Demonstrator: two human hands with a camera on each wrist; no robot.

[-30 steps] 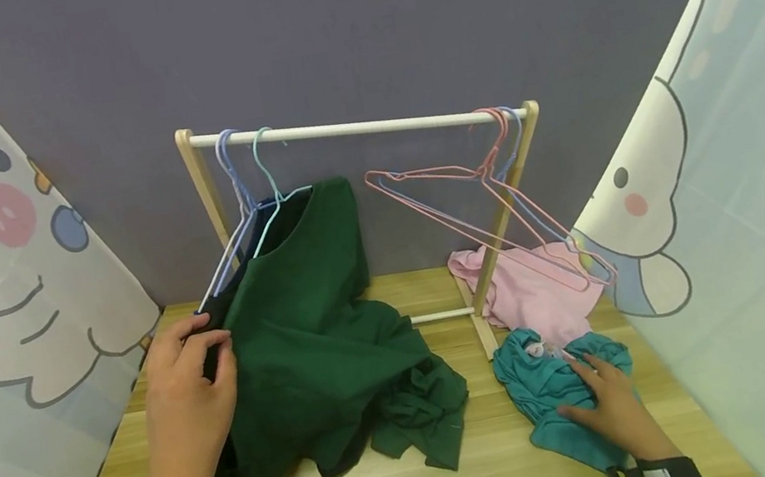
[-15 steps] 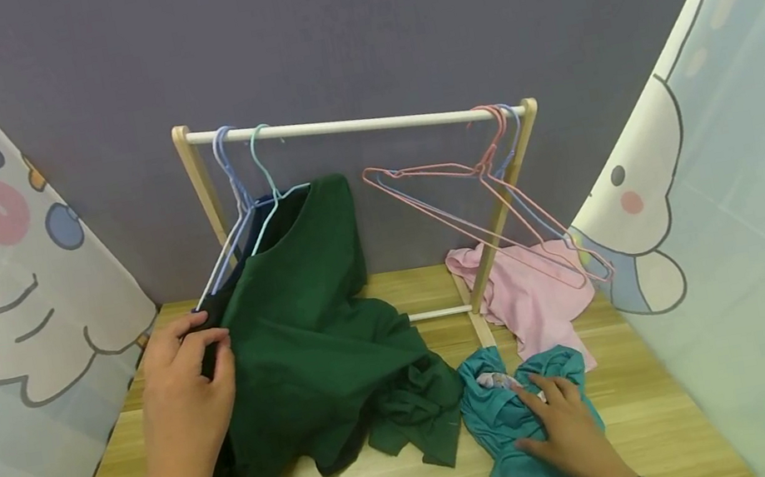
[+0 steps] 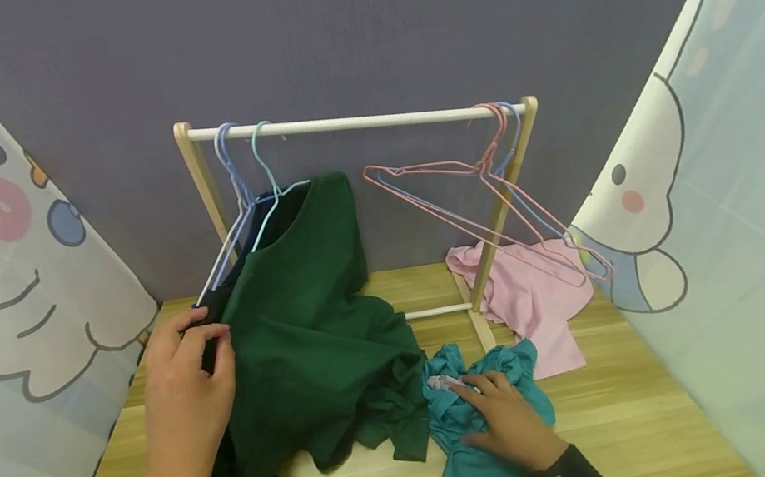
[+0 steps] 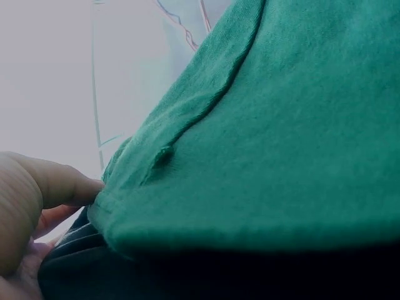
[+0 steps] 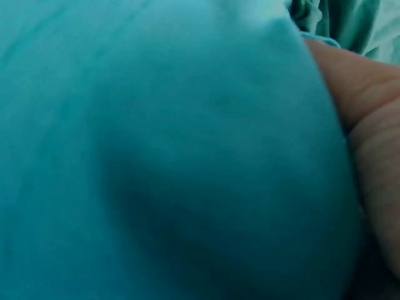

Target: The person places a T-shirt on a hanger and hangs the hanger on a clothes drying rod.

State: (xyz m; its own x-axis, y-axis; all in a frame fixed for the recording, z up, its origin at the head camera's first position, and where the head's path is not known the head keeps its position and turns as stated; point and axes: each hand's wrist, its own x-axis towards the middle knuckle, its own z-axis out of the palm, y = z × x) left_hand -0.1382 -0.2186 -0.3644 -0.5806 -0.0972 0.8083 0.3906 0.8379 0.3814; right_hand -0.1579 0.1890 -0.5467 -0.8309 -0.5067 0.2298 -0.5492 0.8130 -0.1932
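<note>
Teal cloth [image 3: 451, 423] now further L, prob. within curled R hand [image 3: 507, 420]; green cloth [image 3: 321, 325] in L hand's [image 3: 187, 389] pinch.

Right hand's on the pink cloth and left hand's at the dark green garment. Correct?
Not quite: the head view shows the right hand on the teal cloth, not the pink cloth; the left hand is indeed at the dark green garment.

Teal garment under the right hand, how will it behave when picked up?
The teal garment is probably floppy, as it lies crumpled in soft folds. It should be light, since its fabric looks thin. Rolling seems unlikely: it spreads loosely on the table.
</note>
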